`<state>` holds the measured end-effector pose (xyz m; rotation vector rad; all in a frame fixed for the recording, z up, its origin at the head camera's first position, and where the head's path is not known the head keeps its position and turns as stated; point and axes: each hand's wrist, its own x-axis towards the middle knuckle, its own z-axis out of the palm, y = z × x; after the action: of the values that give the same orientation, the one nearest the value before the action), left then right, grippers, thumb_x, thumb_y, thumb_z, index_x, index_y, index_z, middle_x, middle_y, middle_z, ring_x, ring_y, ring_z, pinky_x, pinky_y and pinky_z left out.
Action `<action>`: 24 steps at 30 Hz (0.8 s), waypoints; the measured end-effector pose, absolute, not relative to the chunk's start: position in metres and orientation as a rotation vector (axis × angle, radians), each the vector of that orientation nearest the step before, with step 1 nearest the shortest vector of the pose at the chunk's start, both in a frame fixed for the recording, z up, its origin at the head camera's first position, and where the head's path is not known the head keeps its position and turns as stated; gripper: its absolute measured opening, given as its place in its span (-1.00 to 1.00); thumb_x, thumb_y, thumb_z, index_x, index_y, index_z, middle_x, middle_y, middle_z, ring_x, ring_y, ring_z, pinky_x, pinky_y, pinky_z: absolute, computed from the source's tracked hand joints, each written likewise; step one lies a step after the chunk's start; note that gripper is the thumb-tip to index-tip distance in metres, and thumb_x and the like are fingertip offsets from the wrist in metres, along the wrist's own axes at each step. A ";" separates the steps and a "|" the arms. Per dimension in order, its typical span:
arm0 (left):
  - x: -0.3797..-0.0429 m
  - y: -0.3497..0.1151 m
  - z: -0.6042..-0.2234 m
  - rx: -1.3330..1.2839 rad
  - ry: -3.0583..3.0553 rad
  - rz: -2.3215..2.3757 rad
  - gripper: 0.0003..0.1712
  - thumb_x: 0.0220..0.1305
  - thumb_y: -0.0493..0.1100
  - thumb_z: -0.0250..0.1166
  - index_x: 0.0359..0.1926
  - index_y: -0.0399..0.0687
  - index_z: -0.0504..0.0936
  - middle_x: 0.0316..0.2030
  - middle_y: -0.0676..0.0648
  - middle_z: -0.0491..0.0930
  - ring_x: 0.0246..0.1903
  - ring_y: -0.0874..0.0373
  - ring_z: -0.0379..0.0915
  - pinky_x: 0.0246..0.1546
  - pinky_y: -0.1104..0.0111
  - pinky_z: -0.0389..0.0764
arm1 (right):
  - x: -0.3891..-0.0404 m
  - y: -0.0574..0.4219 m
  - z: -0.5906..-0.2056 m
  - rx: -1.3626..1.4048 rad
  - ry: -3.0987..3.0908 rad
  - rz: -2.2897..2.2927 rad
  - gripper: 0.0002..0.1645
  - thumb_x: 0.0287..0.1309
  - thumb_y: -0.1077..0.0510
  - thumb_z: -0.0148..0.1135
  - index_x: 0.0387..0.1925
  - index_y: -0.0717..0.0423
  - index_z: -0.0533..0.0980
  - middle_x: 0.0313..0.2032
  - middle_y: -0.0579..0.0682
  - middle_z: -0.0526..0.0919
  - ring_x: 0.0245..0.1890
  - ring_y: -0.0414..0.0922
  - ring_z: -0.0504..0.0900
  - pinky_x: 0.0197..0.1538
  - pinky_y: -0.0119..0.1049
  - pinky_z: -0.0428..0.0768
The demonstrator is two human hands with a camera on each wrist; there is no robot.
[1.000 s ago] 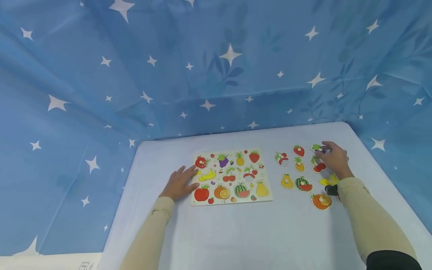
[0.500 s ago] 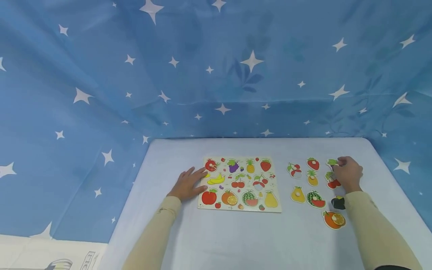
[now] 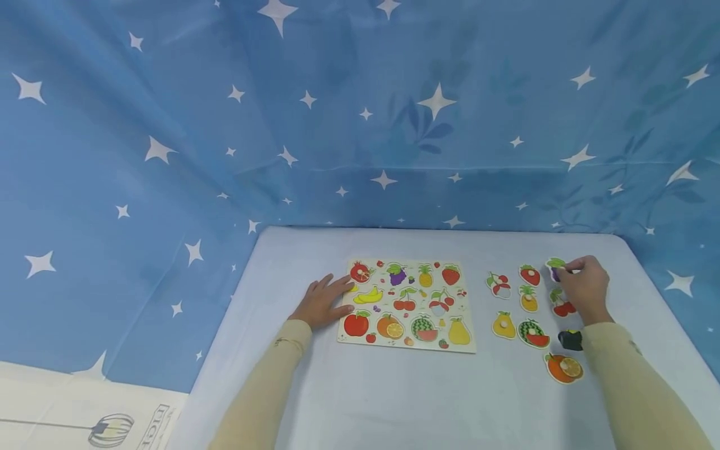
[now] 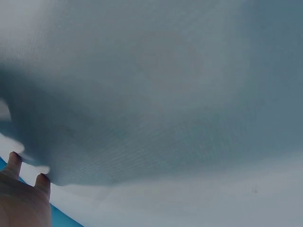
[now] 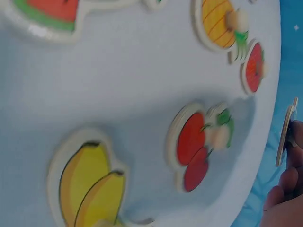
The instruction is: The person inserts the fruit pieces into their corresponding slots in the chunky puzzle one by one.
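Observation:
In the head view my left hand (image 3: 322,305) lies at the left edge of the fruit puzzle board (image 3: 388,343), fingers spread and fingertips over its rim. Two of its fingers show at the corner of the left wrist view. My right hand (image 3: 587,289) pinches the grape puzzle piece (image 3: 555,267) between thumb and fingers. In the right wrist view that piece (image 5: 285,135) is tilted up on edge, clear of the table. The cherry piece (image 3: 562,304) lies just below this hand, and the banana piece (image 5: 90,179) shows in the right wrist view.
Other knobbed pieces lie right of the board: strawberry (image 3: 529,275), pineapple (image 3: 528,299), pear (image 3: 504,325), watermelon (image 3: 533,334), orange (image 3: 564,367) and a red-and-white fruit (image 3: 499,285). A black object (image 3: 570,339) shows by the right wrist. A starry blue curtain (image 3: 315,137) hangs behind the table.
My right hand has closed on the grape piece and raised it. The head view has shifted, so everything appears further right. My left hand has stayed at the board's edge.

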<state>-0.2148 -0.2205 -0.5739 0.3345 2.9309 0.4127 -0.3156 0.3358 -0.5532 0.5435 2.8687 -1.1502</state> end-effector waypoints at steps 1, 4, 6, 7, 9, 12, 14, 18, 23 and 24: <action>-0.216 -0.220 -0.574 0.331 2.927 0.407 -0.20 0.25 0.39 0.15 0.46 0.38 0.22 0.48 0.21 0.11 0.49 -0.02 -0.13 0.42 -0.06 -0.02 | -0.316 0.333 -0.552 0.525 2.887 -1.162 -0.64 0.34 0.17 0.11 -0.04 0.40 0.31 -0.07 0.37 0.41 -0.14 0.19 0.42 -0.38 -0.26 0.46; -0.217 -0.219 -0.577 0.313 2.917 0.407 -0.19 0.24 0.40 0.15 0.46 0.40 0.21 0.48 0.23 0.09 0.50 0.00 -0.16 0.43 -0.07 -0.05 | -0.316 0.321 -0.547 0.472 2.912 -1.197 -0.71 0.31 0.19 0.12 -0.13 0.39 0.33 -0.13 0.36 0.44 -0.17 0.19 0.44 -0.35 -0.21 0.46; -0.216 -0.219 -0.578 0.296 2.904 0.418 -0.19 0.24 0.39 0.17 0.46 0.41 0.20 0.48 0.23 0.08 0.50 0.00 -0.18 0.44 -0.07 -0.07 | -0.318 0.311 -0.545 0.434 2.924 -1.217 -0.73 0.31 0.21 0.14 -0.17 0.38 0.34 -0.15 0.35 0.47 -0.18 0.18 0.45 -0.31 -0.23 0.45; -0.217 -0.219 -0.578 0.287 2.901 0.410 -0.19 0.24 0.40 0.16 0.47 0.43 0.19 0.49 0.24 0.07 0.50 0.02 -0.19 0.44 -0.05 -0.08 | -0.319 0.306 -0.545 0.410 2.933 -1.227 -0.74 0.31 0.21 0.14 -0.19 0.37 0.35 -0.16 0.35 0.48 -0.20 0.17 0.47 -0.33 -0.24 0.47; -0.217 -0.219 -0.577 0.278 2.897 0.424 -0.19 0.23 0.39 0.17 0.47 0.43 0.19 0.48 0.24 0.07 0.51 0.03 -0.20 0.44 -0.05 -0.09 | -0.322 0.293 -0.543 0.363 2.968 -1.243 -0.78 0.28 0.23 0.18 -0.23 0.35 0.37 -0.20 0.33 0.52 -0.23 0.13 0.50 -0.36 -0.30 0.47; -0.216 -0.219 -0.570 0.268 2.896 0.437 -0.18 0.23 0.36 0.20 0.47 0.42 0.20 0.48 0.22 0.09 0.50 0.02 -0.19 0.44 -0.05 -0.09 | -0.327 0.274 -0.541 0.254 3.036 -1.294 -0.80 0.21 0.29 0.24 -0.34 0.31 0.38 -0.28 0.30 0.57 -0.33 0.07 0.56 -0.46 -0.41 0.44; -0.216 -0.219 -0.567 0.268 2.902 0.446 -0.19 0.23 0.34 0.22 0.46 0.40 0.21 0.48 0.21 0.10 0.50 0.01 -0.18 0.44 -0.06 -0.08 | -0.329 0.262 -0.539 0.181 3.070 -1.318 -0.78 0.18 0.31 0.27 -0.41 0.27 0.36 -0.32 0.29 0.58 -0.36 0.03 0.55 -0.45 -0.42 0.43; -0.212 -0.218 -0.565 0.278 2.918 0.447 -0.20 0.24 0.31 0.23 0.46 0.37 0.24 0.48 0.20 0.11 0.50 -0.01 -0.16 0.43 -0.08 -0.07 | -0.329 0.240 -0.538 0.034 3.052 -1.396 -0.73 0.17 0.34 0.26 -0.47 0.22 0.31 -0.35 0.26 0.58 -0.41 -0.02 0.51 -0.40 -0.33 0.43; -0.206 -0.214 -0.568 0.276 2.910 0.478 -0.21 0.24 0.31 0.24 0.45 0.34 0.25 0.47 0.19 0.13 0.50 -0.03 -0.16 0.42 -0.11 -0.06 | -0.328 0.217 -0.546 -0.057 3.021 -1.426 -0.68 0.18 0.35 0.25 -0.50 0.20 0.26 -0.40 0.21 0.54 -0.47 -0.02 0.45 -0.40 -0.24 0.42; -0.206 -0.213 -0.569 0.277 2.907 0.489 -0.21 0.24 0.30 0.24 0.45 0.34 0.26 0.47 0.18 0.14 0.50 -0.03 -0.16 0.42 -0.11 -0.06 | -0.328 0.214 -0.548 -0.064 3.017 -1.422 -0.68 0.19 0.35 0.25 -0.50 0.19 0.26 -0.40 0.20 0.53 -0.46 -0.02 0.45 -0.39 -0.24 0.43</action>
<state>-0.2058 -0.2126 -0.5689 0.2766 2.9070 0.4888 -0.3282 0.2136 -0.5480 -0.0641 3.0168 -1.4225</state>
